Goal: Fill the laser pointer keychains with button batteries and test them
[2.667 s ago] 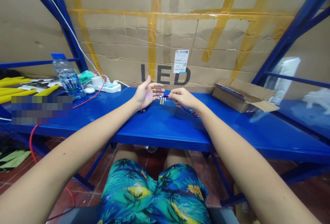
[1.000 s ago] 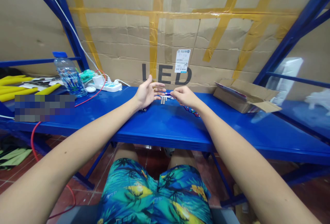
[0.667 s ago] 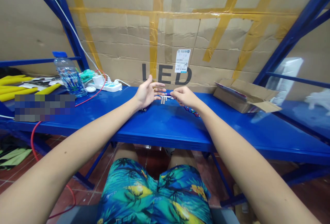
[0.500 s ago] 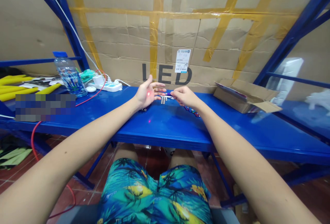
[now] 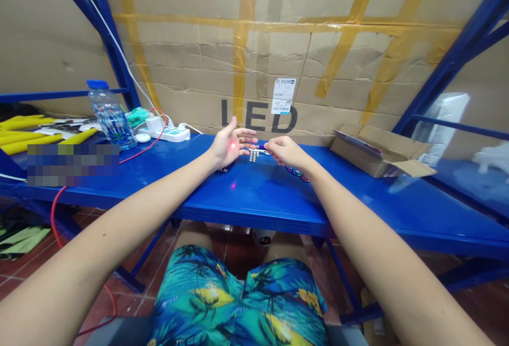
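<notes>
My left hand [image 5: 229,145] is held open above the blue metal shelf [image 5: 254,192], palm turned right, fingers spread. A bright red light spot glows on its palm, with a fainter red reflection on the shelf below. My right hand [image 5: 285,150] is closed in a pinch on a small purple pen-like light [image 5: 261,148] that points at the left palm. A small stack of silvery button cells [image 5: 252,156] sits on the shelf between the hands. Several small coloured pieces [image 5: 298,174] lie under my right wrist.
A taped cardboard wall marked LED stands behind. An open cardboard box [image 5: 377,149] is at the right. At the left stand a water bottle [image 5: 109,118], a white power strip [image 5: 167,133] with a red cable, and yellow tubes [image 5: 27,136]. My legs are under the shelf.
A red light spot has appeared on my left palm and brightened, with a reflection on the shelf. Both hands have stayed almost still.
</notes>
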